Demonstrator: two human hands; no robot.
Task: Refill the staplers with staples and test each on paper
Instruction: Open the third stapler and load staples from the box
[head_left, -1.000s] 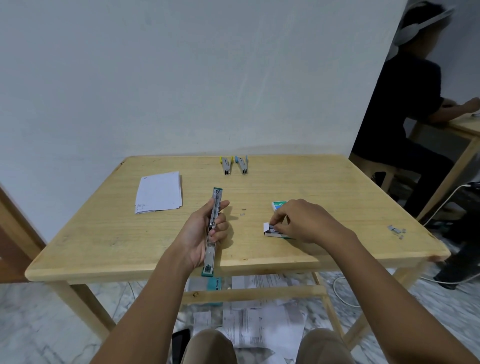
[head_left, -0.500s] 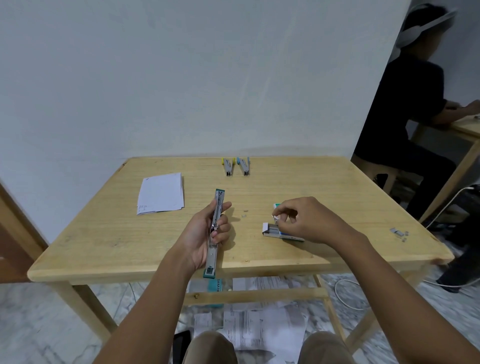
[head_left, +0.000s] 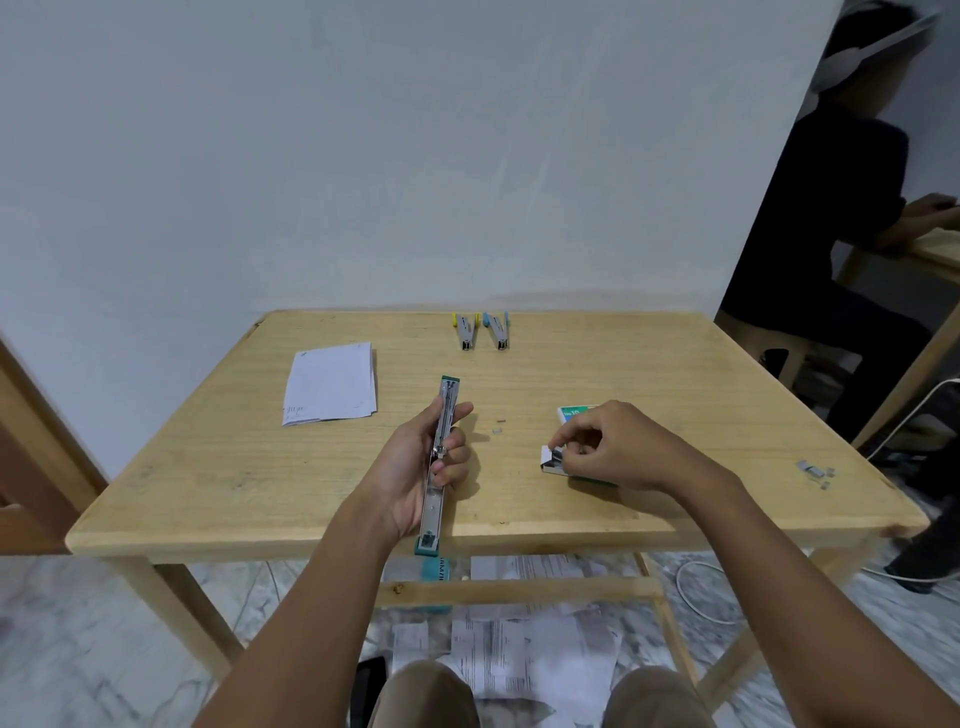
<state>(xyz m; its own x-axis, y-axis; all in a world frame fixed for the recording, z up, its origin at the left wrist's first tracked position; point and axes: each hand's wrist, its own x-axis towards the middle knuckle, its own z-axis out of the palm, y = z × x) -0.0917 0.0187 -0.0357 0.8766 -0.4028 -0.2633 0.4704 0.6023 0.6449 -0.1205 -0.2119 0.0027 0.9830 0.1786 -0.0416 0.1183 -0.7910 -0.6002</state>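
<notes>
While the left hand (head_left: 415, 467) grips the opened green stapler (head_left: 439, 462) at frame centre, the right hand (head_left: 613, 447) pinches staples (head_left: 556, 456). They sit in a small box (head_left: 549, 464) lower right of centre.

Head view, down over table (head_left: 519, 530)

Wooden table (head_left: 218, 478): paper sheets (head_left: 332, 383), two small staplers (head_left: 483, 331), staple box (head_left: 556, 462), loose staples (head_left: 815, 470).
</notes>
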